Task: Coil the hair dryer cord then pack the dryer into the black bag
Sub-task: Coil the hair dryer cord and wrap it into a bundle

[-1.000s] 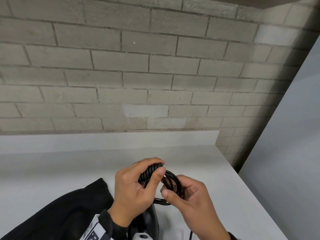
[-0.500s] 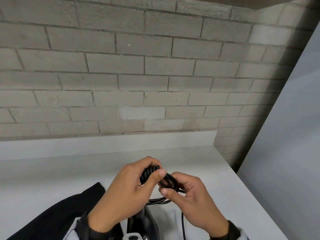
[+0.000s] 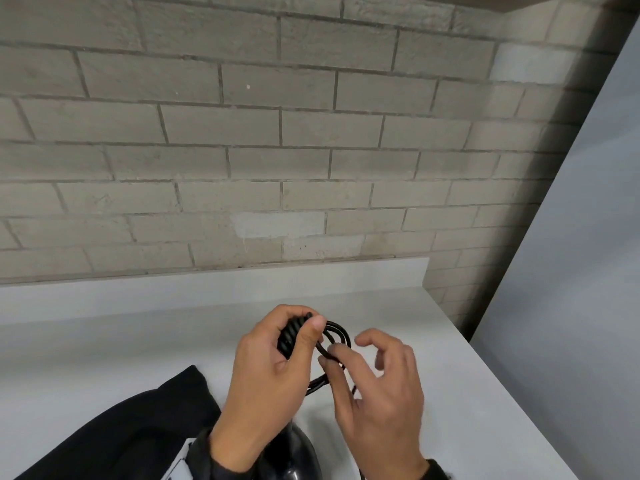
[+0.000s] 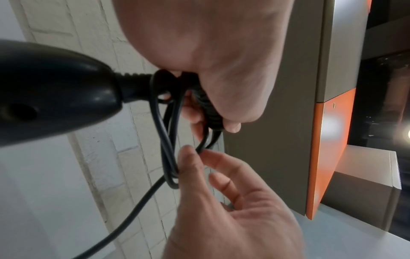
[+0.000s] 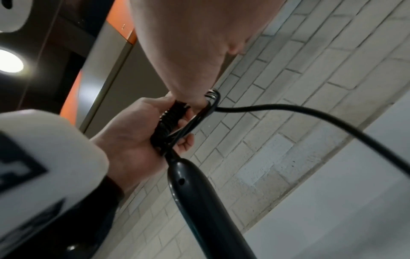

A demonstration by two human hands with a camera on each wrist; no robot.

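Lighting soft and even in head view; wrist views uneven, partly blown out.

Brick wall [image 3: 277, 133] evenly lit, dark shadow band down its right corner. Right hand [image 3: 377, 393] motion-blurred at the fingers. Ceiling lamp [image 5: 9, 60] glares round and white in right wrist view (a second flare at the left wrist view's right edge). Dryer handle [image 4: 51, 94] looms soft, bulged by wide-angle distortion; straight edges bend.

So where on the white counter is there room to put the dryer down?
Bare counter stretches left of the hands, between the backsplash and the black bag. Another bare strip runs right of the right hand to the counter's edge. Near the person it's crowded: bag, dryer, both hands, cord.
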